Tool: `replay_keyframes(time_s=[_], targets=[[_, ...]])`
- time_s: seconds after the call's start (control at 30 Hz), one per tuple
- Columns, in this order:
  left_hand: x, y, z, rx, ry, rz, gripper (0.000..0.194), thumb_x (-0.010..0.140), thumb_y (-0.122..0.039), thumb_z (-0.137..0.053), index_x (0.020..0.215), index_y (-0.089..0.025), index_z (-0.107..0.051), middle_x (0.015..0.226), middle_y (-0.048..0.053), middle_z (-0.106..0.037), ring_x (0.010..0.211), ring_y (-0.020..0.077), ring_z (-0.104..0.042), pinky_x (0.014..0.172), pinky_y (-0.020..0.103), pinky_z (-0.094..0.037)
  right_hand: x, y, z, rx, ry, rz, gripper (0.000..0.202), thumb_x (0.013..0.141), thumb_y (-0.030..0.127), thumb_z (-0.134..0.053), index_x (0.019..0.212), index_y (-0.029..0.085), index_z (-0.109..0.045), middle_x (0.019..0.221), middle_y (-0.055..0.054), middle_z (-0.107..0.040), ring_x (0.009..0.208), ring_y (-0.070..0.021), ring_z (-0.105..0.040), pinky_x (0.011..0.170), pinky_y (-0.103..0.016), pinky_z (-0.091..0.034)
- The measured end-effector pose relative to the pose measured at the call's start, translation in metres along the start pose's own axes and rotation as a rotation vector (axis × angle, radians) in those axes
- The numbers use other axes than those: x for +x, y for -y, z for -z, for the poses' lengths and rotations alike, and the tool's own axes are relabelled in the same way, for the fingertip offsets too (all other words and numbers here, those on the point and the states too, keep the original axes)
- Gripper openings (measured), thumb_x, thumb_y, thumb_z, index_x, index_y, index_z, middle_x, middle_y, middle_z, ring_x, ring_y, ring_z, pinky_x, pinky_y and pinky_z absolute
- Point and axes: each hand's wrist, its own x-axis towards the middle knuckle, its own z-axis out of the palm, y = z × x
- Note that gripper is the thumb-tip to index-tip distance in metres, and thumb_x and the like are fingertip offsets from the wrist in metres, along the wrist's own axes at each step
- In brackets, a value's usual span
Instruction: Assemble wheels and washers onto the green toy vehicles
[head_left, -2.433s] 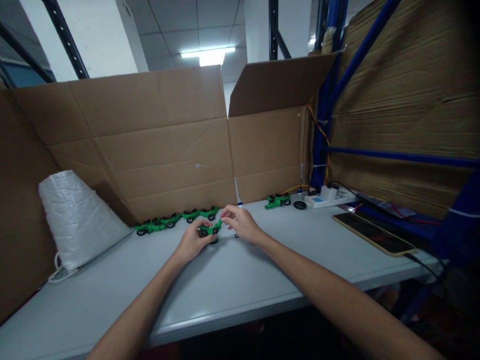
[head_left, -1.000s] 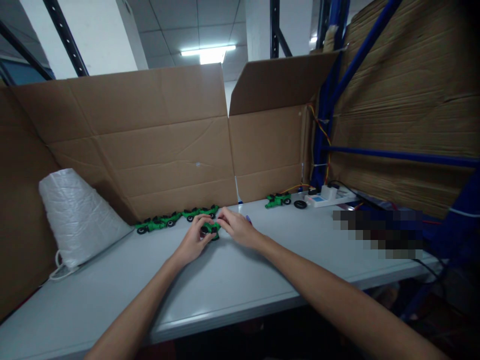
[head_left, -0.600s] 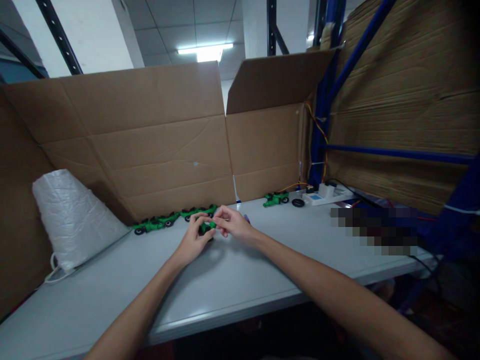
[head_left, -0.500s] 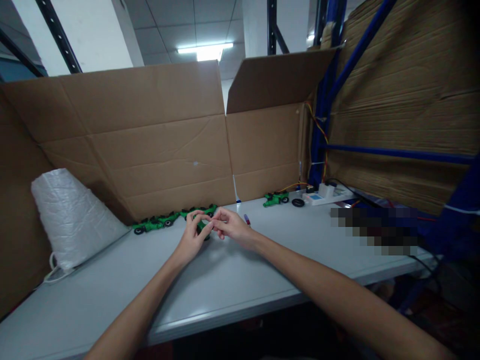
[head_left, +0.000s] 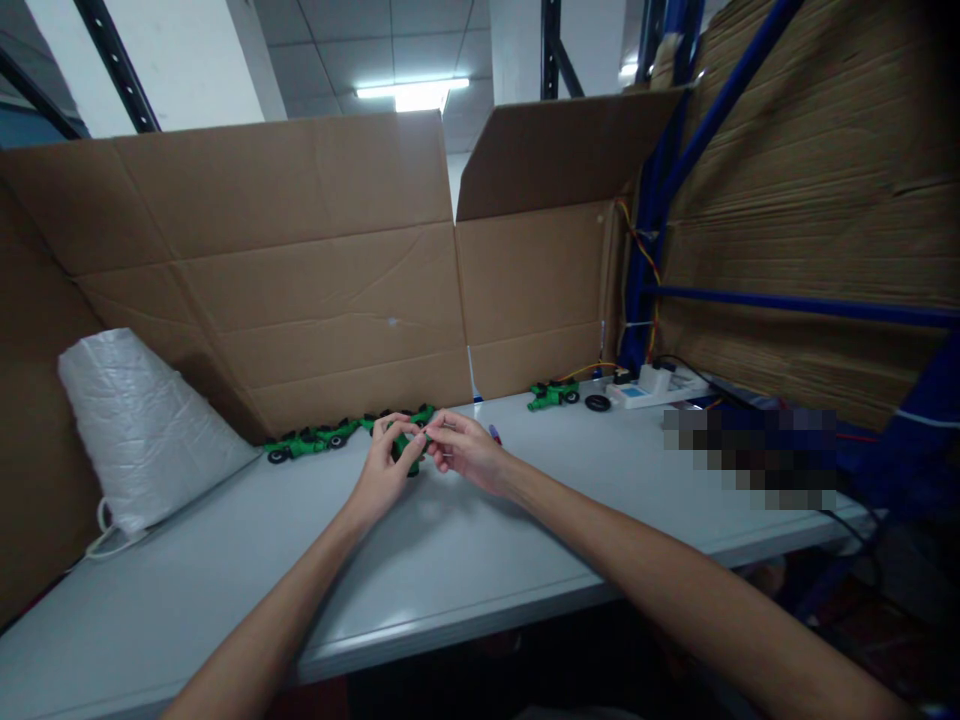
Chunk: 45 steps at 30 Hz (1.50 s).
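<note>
My left hand [head_left: 388, 462] is closed on a small green toy with dark parts [head_left: 409, 462], held over the grey-white table [head_left: 450, 540]. My right hand [head_left: 466, 452] touches the toy's near right side, its thumb and fingertips pinched together close to my left fingertips. Whatever lies between the right fingertips is too small to name. Behind and left of my hands stand several green toy vehicles with black wheels [head_left: 311, 441] in a row along the cardboard. Another green toy [head_left: 553, 395] stands farther right, beside a black ring [head_left: 598, 403].
Cardboard panels [head_left: 322, 290] rise behind the table. At the left leans a silvery wrapped bundle [head_left: 154, 440]. A pen [head_left: 495, 434] lies just behind my right hand. A white power strip [head_left: 660, 388] with cables sits at the back right, near a blue metal frame [head_left: 643, 270].
Both hands stay together at nearly the same spot. The right fingers have shifted slightly against the toy, and the view has moved a little.
</note>
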Motion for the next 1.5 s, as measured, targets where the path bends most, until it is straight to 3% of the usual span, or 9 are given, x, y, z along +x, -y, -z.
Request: replay_keyframes(time_s=[0.2, 0.3, 0.47, 0.6, 0.77, 0.97, 1.23, 1.37, 1.5], targets=[[0.003, 0.000, 0.002, -0.060, -0.018, 0.032, 0.035, 0.094, -0.055, -0.064, 0.093, -0.021, -0.073, 0.124, 0.011, -0.056, 0.129, 0.0272, -0.050, 0.118, 0.043, -0.033, -0.001, 0.004, 0.000, -0.025, -0.025, -0.061, 0.036, 0.081, 0.045, -0.078, 0.096, 0.020, -0.058, 0.072, 0.002, -0.064, 0.057, -0.0103, -0.057, 0.053, -0.022, -0.043], [0.004, 0.003, 0.002, -0.127, -0.003, 0.095, 0.032, 0.091, -0.052, -0.068, 0.092, -0.021, -0.074, 0.124, 0.011, -0.060, 0.128, 0.0273, -0.052, 0.116, 0.043, -0.035, 0.001, 0.002, 0.001, -0.109, -0.008, 0.030, 0.037, 0.085, 0.050, -0.074, 0.104, 0.022, -0.059, 0.075, 0.002, -0.064, 0.058, -0.0114, -0.058, 0.053, -0.023, -0.046], [0.003, 0.008, 0.000, -0.388, -0.007, 0.309, 0.035, 0.086, -0.053, -0.073, 0.096, -0.020, -0.071, 0.129, 0.009, -0.061, 0.108, 0.0237, -0.061, 0.085, 0.033, -0.053, 0.005, -0.006, 0.003, -0.435, -0.037, 0.274, 0.034, 0.091, 0.053, -0.068, 0.101, 0.022, -0.061, 0.080, 0.001, -0.063, 0.065, -0.0140, -0.060, 0.061, -0.027, -0.051], [0.002, 0.007, -0.003, -0.469, -0.008, 0.338, 0.032, 0.082, -0.049, -0.078, 0.090, -0.019, -0.069, 0.111, 0.005, -0.067, 0.088, 0.0163, -0.063, 0.073, 0.026, -0.050, 0.002, -0.004, 0.006, -0.779, -0.092, 0.372, 0.019, 0.100, 0.041, -0.060, 0.101, 0.023, -0.063, 0.087, -0.001, -0.065, 0.074, -0.0161, -0.061, 0.070, -0.029, -0.050], [0.002, 0.003, -0.004, -0.544, -0.005, 0.426, 0.034, 0.078, -0.048, -0.082, 0.089, -0.019, -0.069, 0.098, 0.003, -0.069, 0.079, 0.0139, -0.063, 0.065, 0.023, -0.048, -0.001, 0.003, 0.012, -1.153, -0.012, 0.464, 0.009, 0.104, 0.030, -0.053, 0.103, 0.024, -0.060, 0.104, -0.005, -0.064, 0.097, -0.0203, -0.061, 0.086, -0.031, -0.044], [0.002, 0.001, 0.000, -0.559, 0.038, 0.542, 0.044, 0.075, -0.053, -0.084, 0.097, -0.018, -0.071, 0.088, 0.003, -0.069, 0.066, 0.0119, -0.059, 0.052, 0.021, -0.046, -0.001, 0.000, 0.015, -1.208, 0.015, 0.390, 0.007, 0.103, 0.031, -0.056, 0.100, 0.025, -0.056, 0.097, -0.003, -0.065, 0.087, -0.0194, -0.060, 0.077, -0.028, -0.038], [0.009, 0.004, 0.003, -0.687, -0.092, 0.554, 0.056, 0.082, -0.050, -0.082, 0.125, -0.019, -0.065, 0.128, 0.013, -0.067, 0.091, 0.0172, -0.069, 0.058, 0.023, -0.055, 0.001, -0.004, 0.014, -1.233, -0.067, 0.369, 0.011, 0.105, 0.031, -0.053, 0.096, 0.025, -0.051, 0.084, -0.002, -0.063, 0.073, -0.0174, -0.055, 0.067, -0.026, -0.030], [0.010, 0.006, 0.007, -0.716, -0.115, 0.576, 0.048, 0.084, -0.043, -0.083, 0.120, -0.017, -0.066, 0.123, 0.013, -0.069, 0.094, 0.0182, -0.071, 0.068, 0.025, -0.060, 0.000, -0.006, 0.017, -1.238, -0.070, 0.379, 0.011, 0.104, 0.030, -0.055, 0.095, 0.024, -0.052, 0.084, -0.002, -0.064, 0.073, -0.0176, -0.056, 0.068, -0.027, -0.032], [0.009, 0.007, 0.009, -0.679, -0.011, 0.595, 0.047, 0.085, -0.051, -0.078, 0.112, -0.014, -0.069, 0.109, 0.012, -0.075, 0.089, 0.0185, -0.072, 0.067, 0.025, -0.059, -0.001, -0.008, 0.019, -1.251, -0.035, 0.371, 0.007, 0.102, 0.029, -0.059, 0.099, 0.024, -0.055, 0.090, -0.004, -0.066, 0.079, -0.0192, -0.059, 0.073, -0.028, -0.037]])
